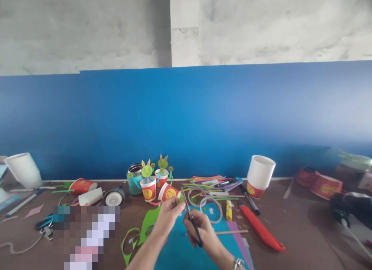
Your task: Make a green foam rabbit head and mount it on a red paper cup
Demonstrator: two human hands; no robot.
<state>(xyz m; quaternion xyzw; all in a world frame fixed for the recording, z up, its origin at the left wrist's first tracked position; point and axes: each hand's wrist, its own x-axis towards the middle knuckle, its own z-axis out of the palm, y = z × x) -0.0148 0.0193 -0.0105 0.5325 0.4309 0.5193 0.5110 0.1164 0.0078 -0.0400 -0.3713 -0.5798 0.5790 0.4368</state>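
My left hand (pixel 170 212) pinches a small piece of green paper (pixel 181 199) over the blue sheet (pixel 174 248). In my right hand (pixel 202 227) is a pair of black-handled scissors (pixel 194 228), its blades pointing up beside the green piece. Whether the blades touch the paper I cannot tell. Left of my hands lie a green paper sheet (pixel 149 219) and a cut-out green scrap (pixel 127 243). Just behind, a red paper cup (pixel 168 192) lies tipped. Two upright cups (pixel 148 189) hold green paper rabbit figures (pixel 147 170).
A red utility knife (pixel 261 227) and a yellow glue stick (pixel 229 210) lie to the right, near stacked white cups (pixel 260 175). Tape rings (pixel 211 210) and coloured strips (pixel 206 180) lie behind. A teal jar (pixel 134 180) stands by the blue partition (pixel 186 122). Clutter continues left.
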